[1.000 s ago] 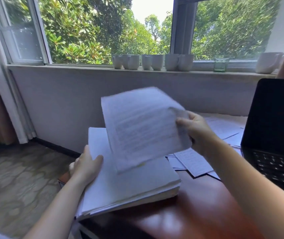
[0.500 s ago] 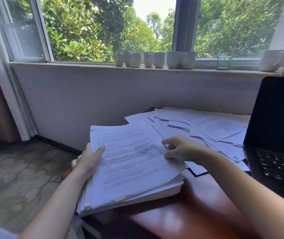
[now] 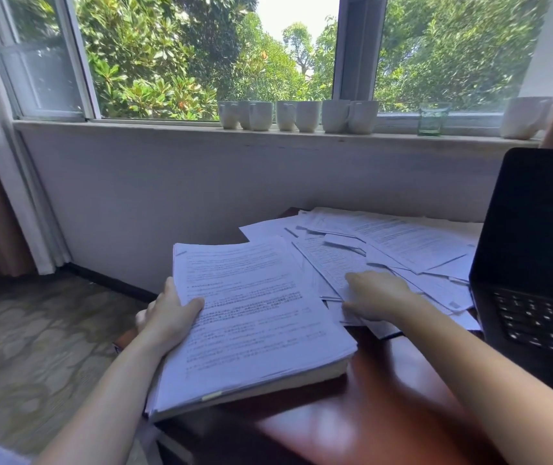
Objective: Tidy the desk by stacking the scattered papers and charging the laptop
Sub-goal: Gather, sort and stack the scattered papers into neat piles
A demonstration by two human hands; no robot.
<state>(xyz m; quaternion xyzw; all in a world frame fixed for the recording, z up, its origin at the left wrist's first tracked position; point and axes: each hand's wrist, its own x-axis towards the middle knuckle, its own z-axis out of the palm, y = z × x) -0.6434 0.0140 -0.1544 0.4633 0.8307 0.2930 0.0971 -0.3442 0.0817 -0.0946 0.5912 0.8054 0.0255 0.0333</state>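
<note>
1. The left hand (image 3: 167, 317) grips the left edge of the stack of papers (image 3: 258, 323). The thumb lies on the top sheet and the other fingers are curled under the stack.
2. The stack lies at the near left corner of the wooden desk (image 3: 375, 417), and its left part hangs over the desk edge. The top sheet is printed with text.
3. The right hand (image 3: 377, 295) rests on the scattered papers (image 3: 405, 245), just to the right of the stack. Its fingers point to the left, at the edge of a loose sheet. I cannot tell if they pinch this sheet or only touch it.
4. The scattered papers overlap each other and cover the far part of the desk, between the stack and the laptop (image 3: 536, 250).
5. The laptop stands open at the right side of the desk, with a dark screen. Some sheets reach its left edge.
6. On the windowsill (image 3: 134, 127) behind the desk stands a row of white mugs (image 3: 298, 115), and to the right of them a green glass (image 3: 431, 120).
</note>
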